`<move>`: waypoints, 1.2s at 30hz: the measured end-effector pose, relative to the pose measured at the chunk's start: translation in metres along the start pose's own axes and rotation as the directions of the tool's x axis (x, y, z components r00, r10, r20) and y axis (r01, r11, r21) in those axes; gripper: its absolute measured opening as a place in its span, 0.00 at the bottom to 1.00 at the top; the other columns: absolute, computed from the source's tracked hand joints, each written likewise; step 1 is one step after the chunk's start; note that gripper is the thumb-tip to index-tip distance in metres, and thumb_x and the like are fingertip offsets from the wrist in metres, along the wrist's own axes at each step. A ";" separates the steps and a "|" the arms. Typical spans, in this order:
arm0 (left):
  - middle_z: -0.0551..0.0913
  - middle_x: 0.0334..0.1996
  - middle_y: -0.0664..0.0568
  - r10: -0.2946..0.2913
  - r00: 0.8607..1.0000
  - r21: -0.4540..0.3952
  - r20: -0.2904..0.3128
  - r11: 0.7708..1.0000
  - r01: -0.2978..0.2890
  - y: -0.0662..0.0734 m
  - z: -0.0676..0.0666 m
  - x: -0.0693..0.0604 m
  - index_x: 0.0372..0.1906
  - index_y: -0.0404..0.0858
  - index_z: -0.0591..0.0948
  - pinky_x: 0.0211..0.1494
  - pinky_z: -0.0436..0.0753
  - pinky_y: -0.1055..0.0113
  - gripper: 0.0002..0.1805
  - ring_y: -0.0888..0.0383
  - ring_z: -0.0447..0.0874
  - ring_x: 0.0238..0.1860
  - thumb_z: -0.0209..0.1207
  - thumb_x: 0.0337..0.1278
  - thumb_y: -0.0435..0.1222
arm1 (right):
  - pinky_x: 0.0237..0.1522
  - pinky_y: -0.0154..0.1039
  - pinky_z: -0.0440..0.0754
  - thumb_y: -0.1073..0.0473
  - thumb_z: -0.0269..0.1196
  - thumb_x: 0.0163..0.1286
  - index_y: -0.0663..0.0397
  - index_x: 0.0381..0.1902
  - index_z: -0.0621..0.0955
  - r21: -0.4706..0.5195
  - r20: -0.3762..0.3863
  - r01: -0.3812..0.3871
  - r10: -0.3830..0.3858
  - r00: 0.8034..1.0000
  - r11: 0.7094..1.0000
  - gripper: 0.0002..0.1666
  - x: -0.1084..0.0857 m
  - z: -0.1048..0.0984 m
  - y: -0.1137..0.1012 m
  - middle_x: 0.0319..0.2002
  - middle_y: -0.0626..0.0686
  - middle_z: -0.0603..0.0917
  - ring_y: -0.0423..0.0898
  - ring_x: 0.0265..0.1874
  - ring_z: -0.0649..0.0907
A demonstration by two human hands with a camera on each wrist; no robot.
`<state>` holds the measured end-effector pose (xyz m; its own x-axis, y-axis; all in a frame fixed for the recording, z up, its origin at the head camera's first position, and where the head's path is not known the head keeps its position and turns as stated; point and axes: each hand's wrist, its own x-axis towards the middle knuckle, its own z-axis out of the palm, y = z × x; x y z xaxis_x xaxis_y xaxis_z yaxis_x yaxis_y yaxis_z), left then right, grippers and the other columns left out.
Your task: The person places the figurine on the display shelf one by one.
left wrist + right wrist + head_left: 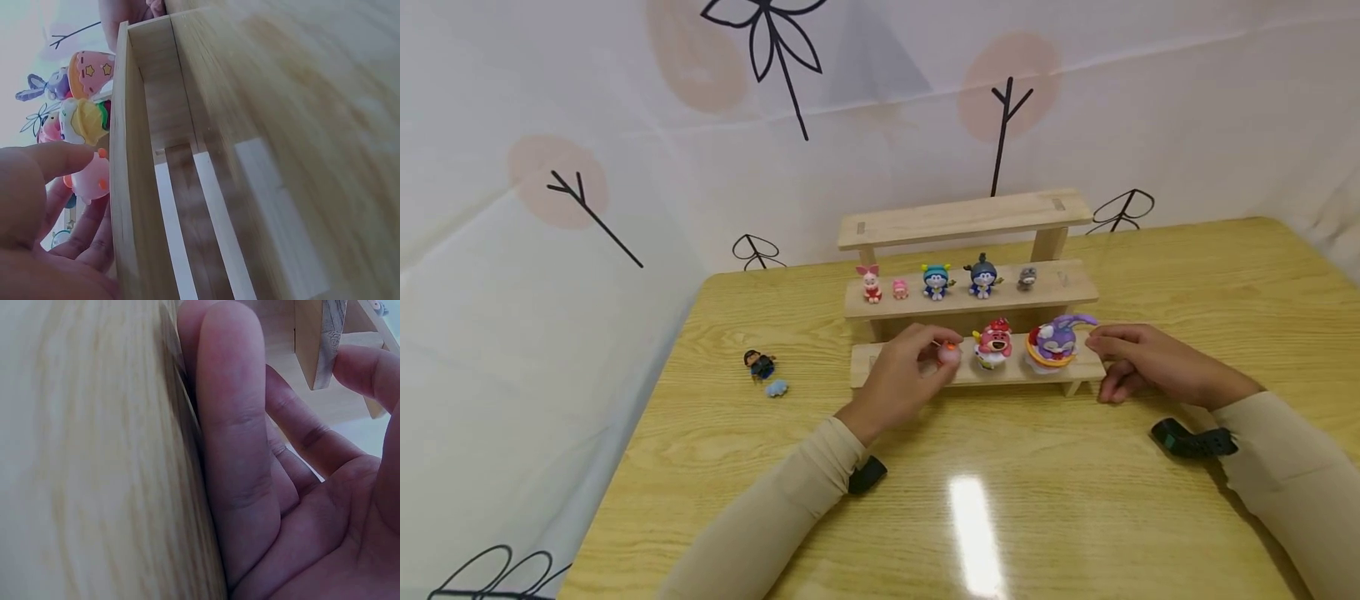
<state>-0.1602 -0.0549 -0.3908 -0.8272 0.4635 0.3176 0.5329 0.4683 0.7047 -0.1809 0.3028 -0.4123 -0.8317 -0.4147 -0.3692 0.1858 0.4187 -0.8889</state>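
My left hand (pixel 898 375) pinches a small round pale-pink figurine (pixel 949 353) with orange parts, at the front of the lowest shelf (pixel 867 375). Seen from below in the left wrist view, the pink figurine (pixel 92 178) sits among the thumb and fingers. To its right stand a red-pink bear figurine (pixel 993 343) on a white base and a purple long-eared figurine (pixel 1056 342) in a round cup. At the shelf's right end is my right hand (pixel 1157 367), holding no figurine. In the right wrist view, one of its fingertips touches the end of a board (pixel 322 347).
The wooden stand has a top shelf (pixel 962 218) and a middle shelf (pixel 1045 293) with several small figurines, among them a pink-eared one (pixel 870 284). A dark-haired figure (pixel 759 364) and a light-blue piece (pixel 777 388) lie on the table (pixel 715 467) at left. A patterned cloth (pixel 887 150) hangs behind.
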 end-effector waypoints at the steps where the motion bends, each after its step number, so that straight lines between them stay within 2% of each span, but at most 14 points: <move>1: 0.81 0.47 0.51 -0.001 1.000 -0.002 0.002 1.000 0.001 0.000 0.001 0.000 0.53 0.39 0.82 0.54 0.82 0.74 0.12 0.62 0.79 0.47 0.61 0.69 0.35 | 0.36 0.47 0.89 0.45 0.44 0.83 0.63 0.55 0.67 0.000 -0.002 0.002 -0.002 1.000 1.000 0.24 0.000 0.000 0.000 0.29 0.61 0.87 0.53 0.31 0.89; 8: 0.79 0.47 0.53 -0.021 1.000 -0.001 0.012 1.000 0.021 0.002 0.004 0.002 0.53 0.40 0.81 0.54 0.81 0.76 0.12 0.63 0.78 0.47 0.61 0.68 0.36 | 0.37 0.48 0.89 0.45 0.44 0.83 0.65 0.56 0.66 -0.006 -0.001 0.002 -0.002 1.000 1.000 0.26 -0.002 0.001 -0.001 0.30 0.61 0.87 0.54 0.32 0.89; 15: 0.79 0.52 0.53 -0.045 0.999 0.037 0.008 0.998 0.045 0.004 0.004 0.003 0.63 0.43 0.76 0.57 0.80 0.75 0.22 0.63 0.78 0.52 0.64 0.65 0.35 | 0.37 0.48 0.89 0.45 0.43 0.83 0.65 0.58 0.64 -0.018 -0.001 0.007 -0.007 1.000 1.000 0.27 -0.001 -0.001 -0.002 0.30 0.61 0.86 0.54 0.32 0.89; 23: 0.80 0.49 0.55 -0.085 0.996 0.069 0.015 0.994 0.083 0.005 0.005 0.004 0.59 0.44 0.79 0.58 0.79 0.74 0.18 0.64 0.77 0.51 0.64 0.66 0.38 | 0.37 0.48 0.89 0.45 0.43 0.84 0.65 0.59 0.65 -0.015 -0.004 0.005 -0.005 1.000 1.000 0.26 0.000 -0.002 0.001 0.30 0.61 0.86 0.54 0.31 0.89; 30: 0.82 0.49 0.54 -0.085 0.996 0.143 0.028 0.986 0.080 0.004 0.007 0.005 0.59 0.45 0.79 0.60 0.79 0.68 0.20 0.59 0.77 0.52 0.65 0.64 0.39 | 0.37 0.48 0.89 0.45 0.44 0.83 0.65 0.59 0.65 -0.003 -0.005 0.001 -0.001 1.000 1.000 0.26 -0.001 -0.001 0.001 0.29 0.60 0.87 0.53 0.30 0.89; 36: 0.84 0.48 0.56 -0.112 0.993 0.193 0.028 0.976 0.105 0.005 0.007 0.003 0.62 0.48 0.77 0.64 0.73 0.57 0.24 0.59 0.76 0.51 0.67 0.63 0.42 | 0.36 0.47 0.89 0.45 0.44 0.83 0.64 0.59 0.65 -0.001 -0.004 0.005 -0.005 1.000 1.000 0.26 0.000 -0.001 0.002 0.29 0.60 0.87 0.53 0.31 0.89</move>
<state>-0.1589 -0.0465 -0.3909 -0.8765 0.4290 0.2186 0.4676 0.6503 0.5987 -0.1804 0.3043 -0.4140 -0.8345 -0.4138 -0.3637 0.1813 0.4171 -0.8906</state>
